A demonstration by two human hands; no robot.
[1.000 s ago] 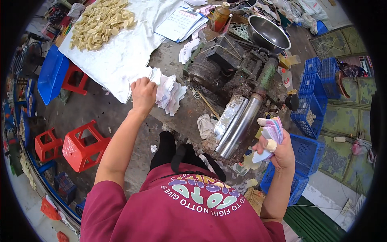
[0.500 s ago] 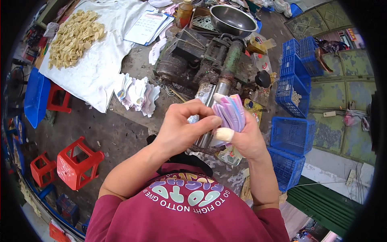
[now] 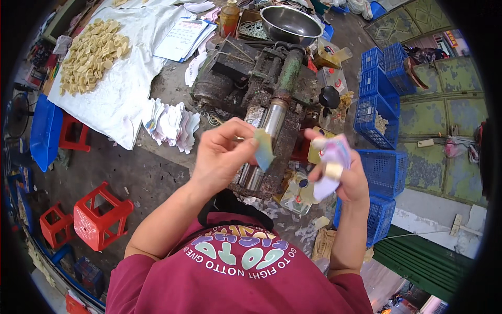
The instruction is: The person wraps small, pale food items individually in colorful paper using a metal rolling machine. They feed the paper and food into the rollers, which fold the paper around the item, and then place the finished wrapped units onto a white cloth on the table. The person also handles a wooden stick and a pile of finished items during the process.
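Pinched between thumb and fingers of my left hand (image 3: 222,154) is one thin piece (image 3: 265,150), shaded from yellow to blue, of paper or cloth. It hangs in front of the shiny metal roller (image 3: 274,118) of a greasy machine (image 3: 261,68). My right hand (image 3: 351,180), to the right of the machine, grips a bundle of thin pink and purple pieces (image 3: 337,150), blurred by motion. A pale finger cot (image 3: 333,170) covers its thumb. On the bench left of the machine lies a fanned pile of similar pale pieces (image 3: 171,125).
A heap of cream-coloured cut pieces (image 3: 94,55) rests on a white cloth (image 3: 123,99), near a clipboard (image 3: 180,39). Behind the machine are a steel bowl (image 3: 292,25) and a bottle (image 3: 229,20). Blue crates (image 3: 376,167) stand right, red stools (image 3: 102,215) left.
My hands have moved apart. The left now holds a single piece away from the bundle, while the right has swung to the right with the rest.
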